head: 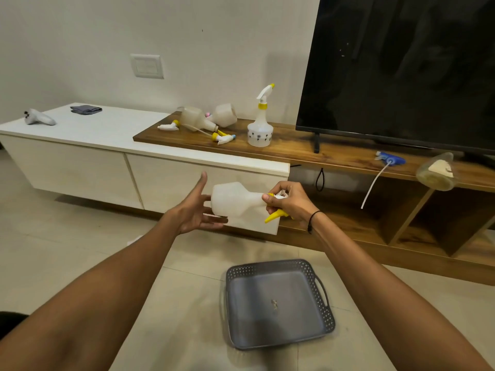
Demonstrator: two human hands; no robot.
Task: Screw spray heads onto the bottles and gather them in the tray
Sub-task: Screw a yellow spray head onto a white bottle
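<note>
I hold a translucent white bottle sideways in the air above the floor. My right hand grips its neck and the yellow-and-white spray head there. My left hand is spread, its fingertips touching the bottle's base. A grey perforated tray lies empty on the floor below. On the wooden shelf stand an upright bottle with a yellow spray head, two lying bottles, two loose yellow spray heads, a blue spray head with a tube and a tipped bottle.
A large black TV stands on the wooden shelf at right. The white cabinet at left carries a white controller and a folded grey cloth. Open wooden compartments sit under the shelf. The floor is pale tile.
</note>
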